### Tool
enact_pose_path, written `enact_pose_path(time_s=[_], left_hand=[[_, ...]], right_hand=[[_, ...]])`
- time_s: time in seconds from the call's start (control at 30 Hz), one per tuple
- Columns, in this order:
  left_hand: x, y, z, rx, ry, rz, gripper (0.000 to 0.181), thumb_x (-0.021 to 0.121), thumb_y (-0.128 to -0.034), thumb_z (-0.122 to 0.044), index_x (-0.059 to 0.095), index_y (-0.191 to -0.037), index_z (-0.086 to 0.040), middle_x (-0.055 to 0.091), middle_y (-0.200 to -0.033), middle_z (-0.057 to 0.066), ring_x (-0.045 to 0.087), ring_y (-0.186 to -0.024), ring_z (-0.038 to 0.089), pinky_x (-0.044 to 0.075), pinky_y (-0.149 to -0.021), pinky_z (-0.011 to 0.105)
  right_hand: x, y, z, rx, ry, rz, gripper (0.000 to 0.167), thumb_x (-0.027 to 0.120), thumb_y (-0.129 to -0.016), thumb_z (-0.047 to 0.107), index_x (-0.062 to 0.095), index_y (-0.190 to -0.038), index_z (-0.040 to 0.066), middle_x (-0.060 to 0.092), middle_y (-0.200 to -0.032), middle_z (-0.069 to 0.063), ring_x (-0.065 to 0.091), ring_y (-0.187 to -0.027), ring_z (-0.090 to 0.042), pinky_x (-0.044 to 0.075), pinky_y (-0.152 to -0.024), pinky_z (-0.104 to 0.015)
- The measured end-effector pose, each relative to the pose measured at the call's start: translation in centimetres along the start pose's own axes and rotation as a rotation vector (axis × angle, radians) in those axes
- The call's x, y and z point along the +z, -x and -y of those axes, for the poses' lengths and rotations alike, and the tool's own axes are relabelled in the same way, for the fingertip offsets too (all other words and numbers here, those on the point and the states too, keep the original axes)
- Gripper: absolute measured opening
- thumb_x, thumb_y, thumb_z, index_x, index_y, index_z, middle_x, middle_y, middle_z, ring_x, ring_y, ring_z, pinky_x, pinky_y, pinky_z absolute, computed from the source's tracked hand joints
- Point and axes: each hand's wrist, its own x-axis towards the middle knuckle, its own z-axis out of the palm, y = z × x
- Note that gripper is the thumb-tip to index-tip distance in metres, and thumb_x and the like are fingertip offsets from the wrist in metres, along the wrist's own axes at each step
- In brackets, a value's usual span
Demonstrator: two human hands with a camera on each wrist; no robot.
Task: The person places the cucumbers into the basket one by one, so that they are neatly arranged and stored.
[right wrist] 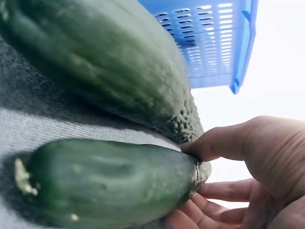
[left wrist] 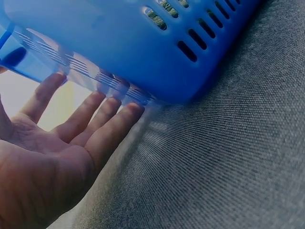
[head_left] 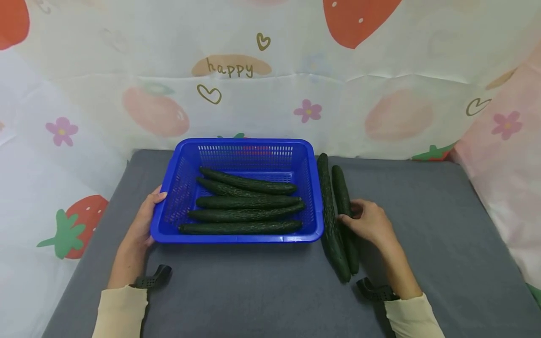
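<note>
A blue plastic basket [head_left: 236, 238] holds several dark green cucumbers [head_left: 241, 228] lying crosswise. My left hand [head_left: 141, 220] is at the basket's left side, its thumb on the rim; in the left wrist view the fingers of the hand [left wrist: 62, 148] lie nearly straight against the slotted wall. Right of the basket two cucumbers lie lengthwise, a longer one [head_left: 331, 225] beside the basket and a shorter one [head_left: 343, 192]. My right hand [head_left: 374, 223] grips the shorter cucumber [right wrist: 109, 181] between thumb and fingers, the thumb close to the longer one [right wrist: 105, 62].
A grey cloth [head_left: 253, 291] covers the table. Behind it hangs a pale printed curtain [head_left: 262, 108] with strawberries and flowers, which also runs down the left and right sides. Black straps [head_left: 154, 277] are on both wrists.
</note>
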Motion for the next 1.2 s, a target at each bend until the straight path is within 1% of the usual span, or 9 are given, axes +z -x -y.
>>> enact_pose_path(time_s=[0.1,0.2,0.33,0.5,0.6,0.77,0.9,1.1,1.2], left_hand=[[0.0,-0.2,0.0,0.001,0.006,0.005,0.038,0.032,-0.1145,-0.029,0.040,-0.151,-0.021,0.071,-0.129,-0.003,0.073,-0.110,0.012,0.063,-0.089,0.029],[0.0,-0.3,-0.1,0.002,0.004,0.002,0.038,0.032,-0.1144,-0.028,0.041,-0.151,-0.021,0.072,-0.127,-0.003,0.074,-0.108,0.012,0.064,-0.088,0.029],[0.0,-0.3,-0.1,0.009,-0.003,-0.004,0.038,0.032,-0.1143,-0.028,0.040,-0.151,-0.021,0.071,-0.128,-0.003,0.073,-0.109,0.012,0.064,-0.088,0.030],[0.1,-0.2,0.0,0.000,-0.008,-0.005,0.040,0.032,-0.1147,-0.028,0.039,-0.153,-0.021,0.071,-0.128,-0.004,0.073,-0.109,0.011,0.064,-0.089,0.030],[0.1,-0.2,0.0,-0.007,-0.015,-0.016,0.040,0.033,-0.1146,-0.029,0.040,-0.153,-0.021,0.071,-0.129,-0.004,0.073,-0.111,0.011,0.063,-0.090,0.030],[0.1,0.0,0.0,0.000,-0.015,-0.030,0.038,0.033,-0.1140,-0.029,0.043,-0.150,-0.022,0.072,-0.127,-0.004,0.073,-0.109,0.012,0.064,-0.088,0.030],[0.0,0.1,0.0,0.017,-0.018,-0.018,0.038,0.032,-0.1138,-0.027,0.043,-0.150,-0.021,0.072,-0.128,-0.003,0.073,-0.109,0.012,0.063,-0.087,0.030],[0.0,0.0,0.1,0.022,-0.017,0.004,0.041,0.031,-0.1144,-0.027,0.040,-0.154,-0.019,0.071,-0.131,-0.002,0.073,-0.112,0.012,0.063,-0.089,0.030],[0.0,0.1,0.1,0.024,-0.026,0.005,0.042,0.031,-0.1144,-0.027,0.039,-0.154,-0.018,0.070,-0.132,-0.002,0.073,-0.113,0.012,0.063,-0.090,0.030]], right_hand=[[-0.1,0.0,-0.1,0.024,0.001,0.001,0.064,0.070,-0.100,0.036,0.055,-0.147,-0.005,0.068,-0.133,-0.031,0.067,-0.119,-0.045,0.057,-0.092,-0.059],[0.1,0.0,0.0,0.047,0.007,-0.011,0.066,0.070,-0.099,0.040,0.056,-0.147,-0.004,0.068,-0.133,-0.029,0.067,-0.119,-0.045,0.056,-0.091,-0.059],[0.4,-0.3,-0.1,0.043,0.004,-0.022,0.066,0.069,-0.099,0.042,0.057,-0.145,-0.004,0.069,-0.130,-0.028,0.067,-0.118,-0.044,0.056,-0.092,-0.058],[-0.1,-0.2,-0.4,0.016,-0.024,0.041,0.064,0.062,-0.104,0.034,0.049,-0.147,-0.012,0.062,-0.135,-0.036,0.062,-0.123,-0.050,0.053,-0.098,-0.062],[-0.5,0.1,-0.4,0.030,-0.079,0.097,0.064,0.059,-0.106,0.029,0.042,-0.151,-0.014,0.056,-0.142,-0.040,0.057,-0.130,-0.053,0.053,-0.100,-0.061],[-1.0,0.3,-0.4,0.072,-0.195,0.152,0.066,0.058,-0.108,0.026,0.035,-0.155,-0.015,0.048,-0.150,-0.041,0.059,-0.127,-0.050,0.060,-0.087,-0.046],[-1.1,0.3,-0.4,0.069,-0.228,0.153,0.067,0.058,-0.107,0.024,0.034,-0.155,-0.015,0.048,-0.149,-0.042,0.064,-0.120,-0.047,0.061,-0.077,-0.039],[-1.1,0.1,-0.7,0.049,-0.248,0.159,0.067,0.058,-0.108,0.023,0.033,-0.156,-0.015,0.043,-0.154,-0.041,0.052,-0.137,-0.053,0.062,-0.085,-0.043],[-1.1,0.1,-0.9,0.033,-0.267,0.159,0.068,0.058,-0.108,0.023,0.030,-0.157,-0.015,0.041,-0.156,-0.041,0.047,-0.141,-0.055,0.062,-0.088,-0.045]])
